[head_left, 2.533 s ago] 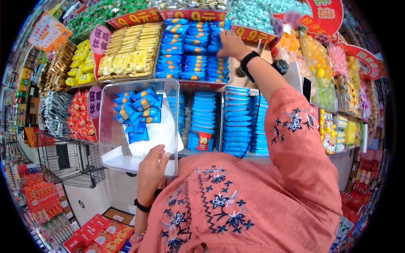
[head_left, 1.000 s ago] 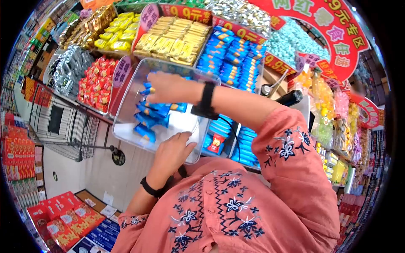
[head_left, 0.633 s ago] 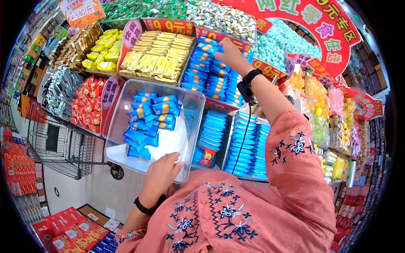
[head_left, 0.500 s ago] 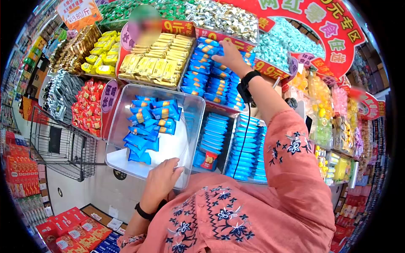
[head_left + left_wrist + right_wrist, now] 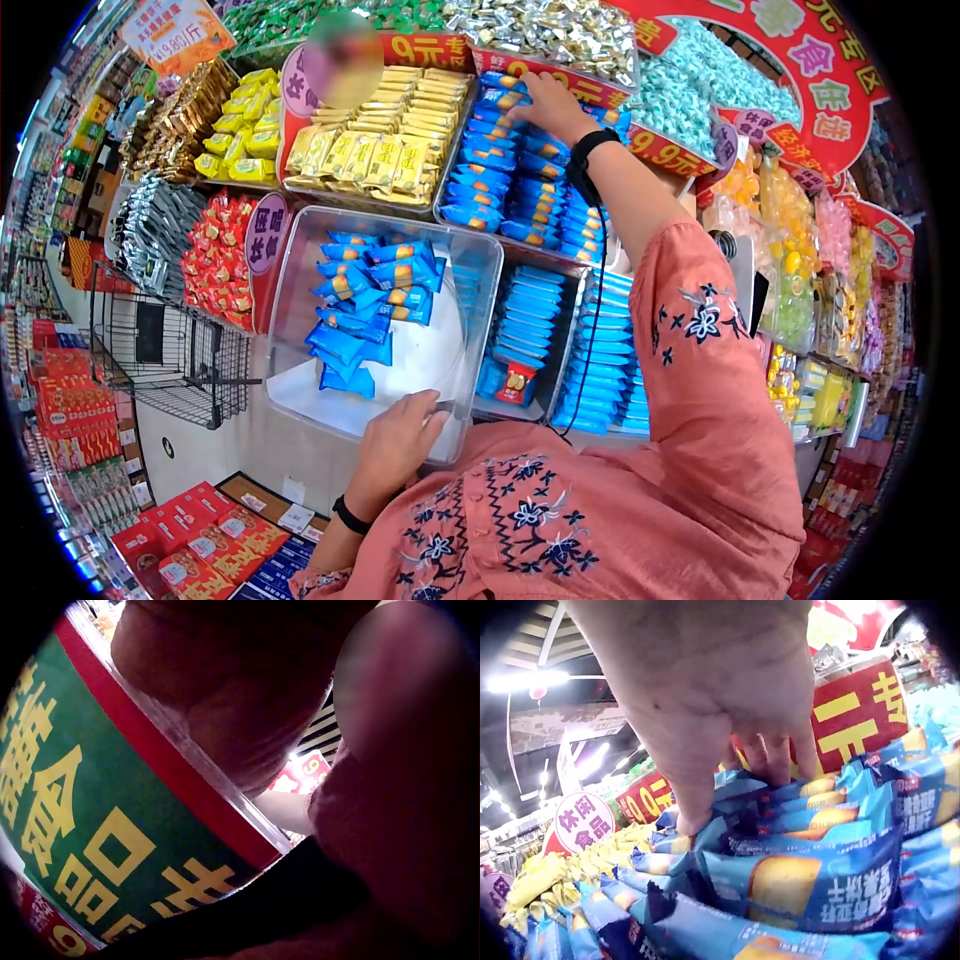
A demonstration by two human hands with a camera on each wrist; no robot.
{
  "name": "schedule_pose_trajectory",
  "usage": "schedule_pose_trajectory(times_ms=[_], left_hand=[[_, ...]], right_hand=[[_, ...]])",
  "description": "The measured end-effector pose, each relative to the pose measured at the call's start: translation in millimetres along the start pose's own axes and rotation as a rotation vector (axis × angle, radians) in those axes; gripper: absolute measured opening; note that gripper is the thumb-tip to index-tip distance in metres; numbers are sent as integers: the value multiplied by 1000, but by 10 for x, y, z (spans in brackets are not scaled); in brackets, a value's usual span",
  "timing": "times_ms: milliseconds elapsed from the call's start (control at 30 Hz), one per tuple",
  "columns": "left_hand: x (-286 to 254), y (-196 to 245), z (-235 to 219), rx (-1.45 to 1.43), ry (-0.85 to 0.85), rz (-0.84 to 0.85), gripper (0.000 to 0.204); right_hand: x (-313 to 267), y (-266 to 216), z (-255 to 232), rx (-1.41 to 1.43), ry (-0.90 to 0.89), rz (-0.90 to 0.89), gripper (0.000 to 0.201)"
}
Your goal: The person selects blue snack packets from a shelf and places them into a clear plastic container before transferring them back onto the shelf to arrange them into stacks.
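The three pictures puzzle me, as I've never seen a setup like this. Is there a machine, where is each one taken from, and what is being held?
No machine here: these are a person's own bare hands. The wide round picture comes from a camera worn on the head, looking down; the two others come from cameras on the wrists.

In front is a clear bin with blue packets in the bin lying loosely on something white. Beyond it, more blue packets stand in rows, beside gold packets.

The left hand rests at the bin's near rim. The right hand reaches down among the rows; whether it has pinched a packet, I cannot tell.
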State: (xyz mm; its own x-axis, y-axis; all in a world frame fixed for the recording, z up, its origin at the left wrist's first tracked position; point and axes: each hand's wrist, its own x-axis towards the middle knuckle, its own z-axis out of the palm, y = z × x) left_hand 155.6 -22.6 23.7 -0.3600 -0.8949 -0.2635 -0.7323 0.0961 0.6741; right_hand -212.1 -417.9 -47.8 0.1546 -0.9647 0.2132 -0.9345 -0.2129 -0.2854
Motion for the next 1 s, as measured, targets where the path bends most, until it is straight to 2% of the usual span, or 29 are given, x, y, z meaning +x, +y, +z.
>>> schedule_pose_trajectory(times_ms=[67, 100, 200, 233, 367, 467, 500, 600, 700, 767, 867, 933, 1000], left_hand=[[9, 14, -11, 2, 0, 9, 31], [6, 15, -11, 3, 3, 10, 31], [-1, 18, -10, 6, 19, 11, 30], [-5, 20, -10, 6, 24, 10, 30], [-14, 27, -25, 8, 40, 1, 30], [-1, 21, -11, 56, 36, -14, 30], [4, 25, -11, 59, 47, -13, 30], [-28, -14, 16, 46, 76, -31, 30], [-29, -16, -4, 25, 94, -26, 31], [-27, -33, 23, -7, 124, -8, 32], [47, -153, -53, -495, 177, -130, 34], [128, -260, -169, -789, 190, -161, 49], [197, -239, -341, -1011, 266, -157, 58]], right_hand=[[73, 78, -15, -4, -39, -13, 71], [65, 34, -66, -48, -13, -57, 61], [-15, -184, -129, -140, 110, -26, 47], [-12, -205, -73, -176, 188, -71, 42], [90, -273, 99, -354, 258, -66, 35], [138, -256, 159, -362, 243, -48, 45], [144, -303, 123, -341, 199, -3, 46], [199, -297, 95, -252, 251, -31, 44], [-5, -734, -204, -92, 344, -152, 43], [-248, -1136, -406, 71, 372, -314, 39], [-846, -1876, -750, 221, 306, -486, 37], [-1264, -2216, -888, 399, 159, -596, 44], [-1555, -2417, -833, 434, 160, -695, 56]])
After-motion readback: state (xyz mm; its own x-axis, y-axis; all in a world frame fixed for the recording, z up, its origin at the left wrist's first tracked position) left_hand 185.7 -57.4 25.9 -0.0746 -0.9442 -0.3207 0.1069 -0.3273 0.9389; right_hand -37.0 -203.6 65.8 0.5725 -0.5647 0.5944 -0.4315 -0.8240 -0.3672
